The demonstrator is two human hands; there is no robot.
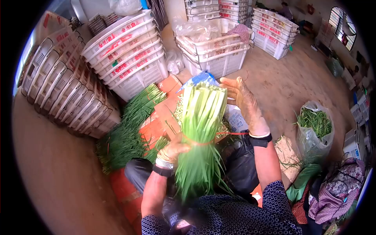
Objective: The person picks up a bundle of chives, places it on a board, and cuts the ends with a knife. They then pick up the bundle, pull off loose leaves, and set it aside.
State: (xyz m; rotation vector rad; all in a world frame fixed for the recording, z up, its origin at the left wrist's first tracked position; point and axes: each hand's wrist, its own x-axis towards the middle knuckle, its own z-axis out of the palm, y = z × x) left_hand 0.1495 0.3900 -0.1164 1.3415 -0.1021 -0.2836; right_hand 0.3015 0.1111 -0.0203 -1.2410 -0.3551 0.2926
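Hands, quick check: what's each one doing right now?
Left hand: closed around the bundle of green chives at its red band.
Right hand: open, fingers spread beside the bundle's top, holding nothing visible.

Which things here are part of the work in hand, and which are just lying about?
In hand:
- chive bundle, gripped by left hand
- red band, stretching from the bundle toward the right hand
- loose chives on the floor nearby

Lying about:
- stacked white crates
- bag of greens
- patterned cloth
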